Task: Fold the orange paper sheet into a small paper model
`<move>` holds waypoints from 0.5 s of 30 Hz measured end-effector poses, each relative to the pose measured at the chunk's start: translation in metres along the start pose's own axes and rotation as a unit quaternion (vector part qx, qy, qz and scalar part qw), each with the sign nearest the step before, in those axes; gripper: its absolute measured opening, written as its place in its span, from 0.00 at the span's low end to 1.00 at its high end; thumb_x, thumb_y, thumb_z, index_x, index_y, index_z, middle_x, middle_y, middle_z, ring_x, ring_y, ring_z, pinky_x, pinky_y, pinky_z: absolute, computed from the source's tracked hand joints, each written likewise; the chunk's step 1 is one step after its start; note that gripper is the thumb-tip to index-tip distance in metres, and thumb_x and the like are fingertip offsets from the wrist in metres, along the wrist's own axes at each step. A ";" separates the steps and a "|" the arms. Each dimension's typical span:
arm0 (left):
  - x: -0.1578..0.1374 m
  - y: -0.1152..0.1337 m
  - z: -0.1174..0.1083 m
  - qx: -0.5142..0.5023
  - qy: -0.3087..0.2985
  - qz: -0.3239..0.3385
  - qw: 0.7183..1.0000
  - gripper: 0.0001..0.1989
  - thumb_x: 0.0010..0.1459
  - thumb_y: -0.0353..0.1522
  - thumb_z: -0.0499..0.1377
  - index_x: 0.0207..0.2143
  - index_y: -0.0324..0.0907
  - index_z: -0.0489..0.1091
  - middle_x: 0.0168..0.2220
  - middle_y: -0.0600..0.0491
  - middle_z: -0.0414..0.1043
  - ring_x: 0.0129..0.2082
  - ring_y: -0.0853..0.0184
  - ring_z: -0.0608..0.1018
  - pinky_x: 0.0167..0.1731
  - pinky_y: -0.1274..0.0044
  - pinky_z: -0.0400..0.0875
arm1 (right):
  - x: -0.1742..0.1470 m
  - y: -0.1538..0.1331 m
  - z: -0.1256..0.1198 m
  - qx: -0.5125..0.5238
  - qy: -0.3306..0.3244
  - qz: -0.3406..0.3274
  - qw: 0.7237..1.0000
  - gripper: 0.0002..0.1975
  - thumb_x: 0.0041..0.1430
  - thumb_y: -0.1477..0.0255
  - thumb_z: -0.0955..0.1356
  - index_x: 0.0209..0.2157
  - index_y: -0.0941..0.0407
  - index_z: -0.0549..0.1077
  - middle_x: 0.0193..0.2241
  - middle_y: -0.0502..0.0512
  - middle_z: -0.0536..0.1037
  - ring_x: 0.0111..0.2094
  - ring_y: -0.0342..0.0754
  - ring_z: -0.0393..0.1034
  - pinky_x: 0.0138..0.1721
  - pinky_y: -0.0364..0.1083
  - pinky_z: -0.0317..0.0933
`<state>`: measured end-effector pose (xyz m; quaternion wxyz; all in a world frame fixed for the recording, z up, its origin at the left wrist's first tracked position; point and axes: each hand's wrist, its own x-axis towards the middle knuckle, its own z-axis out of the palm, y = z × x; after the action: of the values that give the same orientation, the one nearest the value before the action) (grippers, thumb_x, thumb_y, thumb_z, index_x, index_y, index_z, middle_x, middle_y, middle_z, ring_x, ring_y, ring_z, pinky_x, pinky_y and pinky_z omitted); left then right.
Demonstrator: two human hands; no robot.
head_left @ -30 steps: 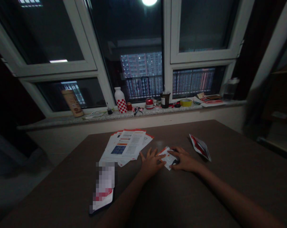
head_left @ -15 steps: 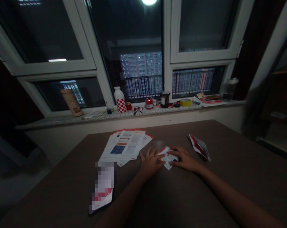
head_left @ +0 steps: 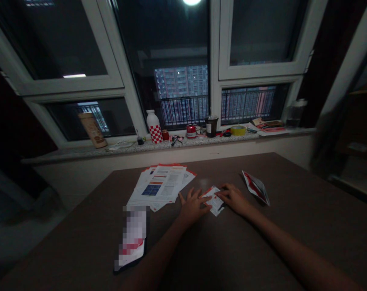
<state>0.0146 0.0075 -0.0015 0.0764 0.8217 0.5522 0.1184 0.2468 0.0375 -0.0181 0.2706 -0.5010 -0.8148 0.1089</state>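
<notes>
A small folded paper [head_left: 216, 204], white with red-orange print along its edge, lies on the brown table between my hands. My left hand [head_left: 193, 207] rests with fingers spread, its fingertips on the paper's left side. My right hand [head_left: 234, 198] lies at the paper's upper right, fingers stretched and touching that edge. To the left, a fan of printed sheets [head_left: 162, 186] with orange edges lies flat, close to my left fingertips. A folded red-and-white packet [head_left: 256, 188] stands partly open on the table, right of my right hand.
A phone [head_left: 133, 238] with a blurred-out screen lies at the left front of the table [head_left: 225, 250]. Along the windowsill behind stand a checkered bottle [head_left: 154, 127], a tan tumbler [head_left: 92, 130], a red can [head_left: 191, 131], a dark cup [head_left: 211, 126] and yellow tape [head_left: 238, 130].
My right hand has shifted up and slightly right, uncovering more of the paper's lower right part. My left hand stays almost in the same place on the paper.
</notes>
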 end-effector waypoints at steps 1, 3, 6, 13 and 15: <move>0.000 0.000 0.000 -0.002 0.001 0.001 1.000 0.21 0.59 0.52 0.54 0.55 0.71 0.64 0.66 0.56 0.54 0.67 0.45 0.49 0.52 0.35 0.30 | 0.001 0.000 0.001 -0.012 0.002 0.005 1.000 0.15 0.65 0.61 0.63 0.46 0.46 0.78 0.51 0.56 0.72 0.52 0.54 0.65 0.54 0.53 0.57; 0.000 0.000 0.000 -0.006 0.004 0.003 1.000 0.21 0.59 0.52 0.55 0.55 0.70 0.64 0.66 0.55 0.55 0.67 0.45 0.49 0.52 0.35 0.29 | 0.003 -0.001 0.004 -0.037 0.003 0.015 0.999 0.15 0.66 0.62 0.62 0.48 0.45 0.77 0.51 0.56 0.72 0.51 0.55 0.65 0.53 0.53 0.58; -0.001 0.001 0.000 -0.012 0.009 0.004 1.000 0.20 0.59 0.51 0.56 0.54 0.69 0.65 0.66 0.55 0.55 0.67 0.45 0.49 0.52 0.35 0.28 | 0.005 -0.002 0.007 -0.073 0.005 0.031 0.997 0.16 0.66 0.63 0.61 0.52 0.44 0.74 0.50 0.57 0.71 0.51 0.55 0.64 0.51 0.53 0.58; -0.001 0.000 0.001 -0.024 0.017 0.011 1.000 0.20 0.59 0.50 0.56 0.54 0.68 0.66 0.65 0.56 0.56 0.66 0.45 0.50 0.52 0.35 0.28 | 0.006 -0.005 0.010 -0.115 0.013 0.045 0.992 0.18 0.67 0.63 0.59 0.55 0.43 0.71 0.51 0.57 0.69 0.51 0.55 0.62 0.49 0.53 0.58; -0.001 0.000 0.002 -0.026 0.019 0.012 0.999 0.20 0.59 0.50 0.57 0.54 0.68 0.66 0.65 0.55 0.56 0.66 0.45 0.51 0.52 0.35 0.28 | 0.006 -0.006 0.010 -0.123 0.014 0.047 0.991 0.18 0.67 0.63 0.59 0.56 0.43 0.70 0.51 0.58 0.69 0.51 0.56 0.62 0.49 0.53 0.58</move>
<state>0.0147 0.0070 -0.0036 0.0856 0.8235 0.5407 0.1490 0.2346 0.0404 -0.0217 0.2128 -0.5700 -0.7935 0.0138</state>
